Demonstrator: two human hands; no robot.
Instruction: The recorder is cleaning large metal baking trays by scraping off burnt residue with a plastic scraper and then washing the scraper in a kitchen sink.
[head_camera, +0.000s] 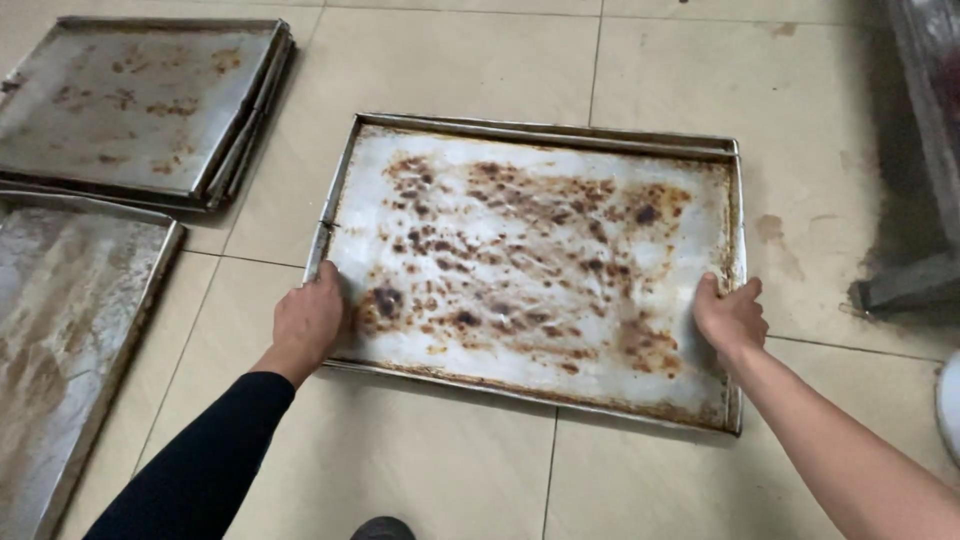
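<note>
Gripping tray (530, 260) on floor (440, 470) by both short edges: left hand (308, 320) closed on left rim, right hand (730, 315) on right; probably stiff, light metal, greasy, perhaps slippery; best held at rims.

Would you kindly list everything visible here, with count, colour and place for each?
Stained tray: one on top of at least one more beneath, silver with brown burnt spots, centre, on the floor, gripped at both short sides.
Tray stack: several, grey metal with rust marks, top left.
Side tray: one, grey and brownish, left edge, partly out of view.
Floor: beige tiles with dark joints.
Dark frame: one, grey, right edge, kind unclear.
White thing: one, right edge, mostly cut off.
Shoe tip: one, dark, bottom edge.
Left hand: black sleeve, on the tray's left edge.
Right hand: bare arm, on the tray's right edge.
</note>
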